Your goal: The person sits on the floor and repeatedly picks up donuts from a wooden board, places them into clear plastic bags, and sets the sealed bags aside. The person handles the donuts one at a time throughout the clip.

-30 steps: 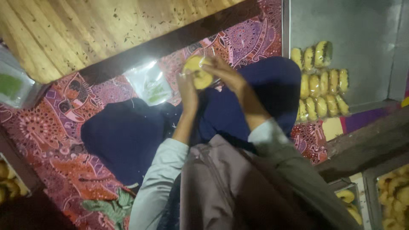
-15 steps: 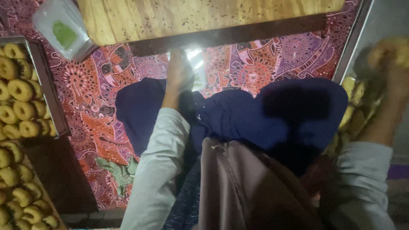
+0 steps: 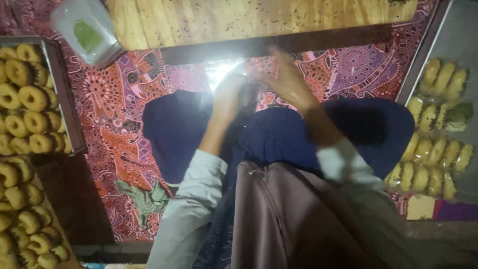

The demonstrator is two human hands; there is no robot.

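Note:
My left hand point(image 3: 228, 97) and my right hand point(image 3: 288, 82) meet in front of me, above my dark blue lap. Both are blurred by motion. Just beyond the fingertips lies a shiny patch of clear plastic wrappers point(image 3: 221, 67) under strong glare. The left hand's fingers curl at the edge of that plastic, and whether they grip a sheet is hidden by the glare. My right hand has its fingers spread, with nothing visible in it. A wooden board point(image 3: 259, 20) lies just past the plastic.
Metal trays of ring-shaped pastries point(image 3: 22, 99) stand at the left, with more point(image 3: 22, 214) below them. At the right, a grey tray point(image 3: 450, 30) holds rows of wrapped yellow pastries point(image 3: 430, 152). A clear plastic tub with a green label point(image 3: 87, 32) sits top left. A patterned red cloth point(image 3: 112, 107) covers the floor.
My right hand has swung back from the right-hand tray to the middle without the yellow pastry it held. The left hand stayed at the shiny plastic.

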